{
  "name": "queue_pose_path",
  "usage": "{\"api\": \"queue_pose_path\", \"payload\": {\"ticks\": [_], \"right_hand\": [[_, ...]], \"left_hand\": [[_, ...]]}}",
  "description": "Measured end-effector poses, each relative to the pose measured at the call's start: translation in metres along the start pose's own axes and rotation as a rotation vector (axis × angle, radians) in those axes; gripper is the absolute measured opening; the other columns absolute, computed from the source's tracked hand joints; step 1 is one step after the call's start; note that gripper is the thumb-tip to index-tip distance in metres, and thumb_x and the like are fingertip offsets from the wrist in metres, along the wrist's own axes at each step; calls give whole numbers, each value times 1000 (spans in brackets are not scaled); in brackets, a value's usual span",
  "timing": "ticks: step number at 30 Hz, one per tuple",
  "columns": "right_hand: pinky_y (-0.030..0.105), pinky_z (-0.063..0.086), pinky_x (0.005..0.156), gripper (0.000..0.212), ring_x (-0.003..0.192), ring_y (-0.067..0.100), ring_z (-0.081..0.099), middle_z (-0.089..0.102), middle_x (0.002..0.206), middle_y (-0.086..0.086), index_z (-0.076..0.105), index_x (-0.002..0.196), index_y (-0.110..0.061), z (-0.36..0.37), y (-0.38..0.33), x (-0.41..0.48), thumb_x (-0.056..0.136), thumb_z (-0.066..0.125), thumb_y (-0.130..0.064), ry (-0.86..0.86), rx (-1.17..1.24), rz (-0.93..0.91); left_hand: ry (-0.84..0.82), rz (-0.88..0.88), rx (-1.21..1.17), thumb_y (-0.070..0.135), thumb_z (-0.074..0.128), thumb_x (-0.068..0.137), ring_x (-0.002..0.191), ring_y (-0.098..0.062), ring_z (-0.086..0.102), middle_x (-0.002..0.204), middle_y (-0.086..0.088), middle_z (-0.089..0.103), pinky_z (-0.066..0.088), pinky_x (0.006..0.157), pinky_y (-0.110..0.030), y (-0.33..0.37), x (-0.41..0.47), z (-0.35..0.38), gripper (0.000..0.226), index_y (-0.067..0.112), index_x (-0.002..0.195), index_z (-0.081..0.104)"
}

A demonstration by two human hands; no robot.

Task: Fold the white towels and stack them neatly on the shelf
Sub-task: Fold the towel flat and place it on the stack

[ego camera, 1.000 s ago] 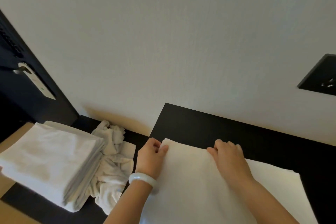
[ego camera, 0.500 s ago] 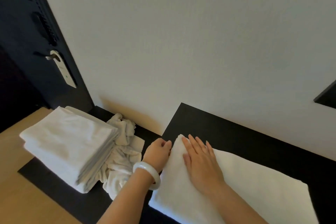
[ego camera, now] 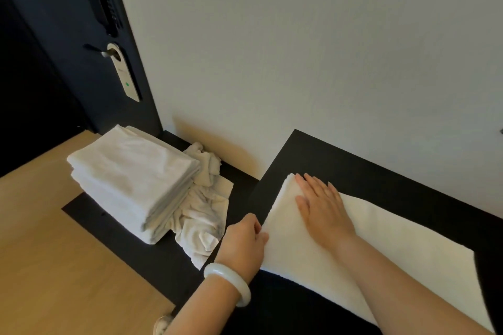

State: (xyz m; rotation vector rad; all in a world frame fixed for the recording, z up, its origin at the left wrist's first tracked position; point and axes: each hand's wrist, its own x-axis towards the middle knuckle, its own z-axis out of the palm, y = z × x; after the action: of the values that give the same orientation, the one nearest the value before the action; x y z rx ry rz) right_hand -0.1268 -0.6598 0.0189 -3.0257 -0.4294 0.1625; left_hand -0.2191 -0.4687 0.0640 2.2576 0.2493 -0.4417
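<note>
Lying on the black bench (ego camera: 381, 171), the white towel (ego camera: 394, 261) runs far-left to near-right; the right hand (ego camera: 324, 207) presses its far end, fingers straight, slightly apart; the left hand (ego camera: 245, 242) pinches its edge with curled fingers.

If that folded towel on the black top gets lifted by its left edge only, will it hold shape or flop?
Probably flops: the folded towel is soft cloth, like the crumpled towel slumped nearby. Its layers merely lie on each other, so one-edge lifting likely unfolds it. Probably light; support it underneath.
</note>
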Motion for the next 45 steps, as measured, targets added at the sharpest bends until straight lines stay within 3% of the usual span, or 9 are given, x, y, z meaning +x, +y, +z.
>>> {"api": "queue_pose_path", "payload": {"ticks": [5,9,12,16,22,26,29,39,45], "right_hand": [[48,-7,119,59,152,21,1,6,165,3,6,157,-21,-13,-20,-13,105,18,-44,70,-26,128],[51,19,119,60,145,25,28,38,155,10,42,147,-15,5,-25,-66,93,62,-32,232,2,140],[43,8,119,56,147,18,24,27,160,1,30,152,-26,13,8,-111,102,23,-49,69,7,179],[40,-18,120,63,143,6,-29,-34,153,-15,-27,145,-39,-4,93,-165,95,5,-61,-33,59,491],[38,-15,119,64,145,5,-15,-9,164,-9,-19,148,-41,-8,144,-201,100,20,-54,29,245,766],[43,16,120,60,145,21,26,31,156,2,26,154,-24,-18,130,-206,99,49,-34,290,462,943],[45,44,100,47,114,21,49,44,139,5,47,139,-20,-23,128,-210,94,60,-26,281,568,1095],[53,51,83,32,93,33,64,66,103,12,57,114,-21,-67,117,-201,86,72,-27,38,1329,1154],[55,48,90,29,95,30,62,65,105,7,53,117,-29,-76,57,-178,91,65,-33,23,1312,1040]], "left_hand": [[162,370,528,27,53,97,140,-18,26,152,2,27,16,118,-33,27,-7,24,58,23,148,26],[13,532,785,41,18,100,147,-22,-21,162,-2,-18,-10,121,-48,32,13,54,64,22,154,-12],[26,500,852,49,-17,85,143,-23,-30,156,1,-33,-15,116,-57,20,28,67,68,29,149,-27],[24,512,840,53,-31,82,144,-23,-28,152,4,-39,-15,114,-56,14,34,69,67,31,145,-33],[-9,487,823,59,-41,67,143,-20,-30,150,6,-41,-10,118,-54,23,29,67,78,33,140,-39],[-48,448,776,59,-20,77,144,-17,-28,155,7,-34,-8,119,-52,27,29,66,73,36,145,-31],[-23,351,597,53,31,98,150,-21,-9,161,3,-17,4,121,-48,32,26,53,68,34,154,-3],[20,-152,14,35,59,94,92,-23,55,110,-7,56,42,84,-39,30,19,5,45,11,129,44],[2,-378,-440,37,60,94,102,-39,60,105,-16,63,41,103,-56,-1,1,-42,27,15,109,54]]}}
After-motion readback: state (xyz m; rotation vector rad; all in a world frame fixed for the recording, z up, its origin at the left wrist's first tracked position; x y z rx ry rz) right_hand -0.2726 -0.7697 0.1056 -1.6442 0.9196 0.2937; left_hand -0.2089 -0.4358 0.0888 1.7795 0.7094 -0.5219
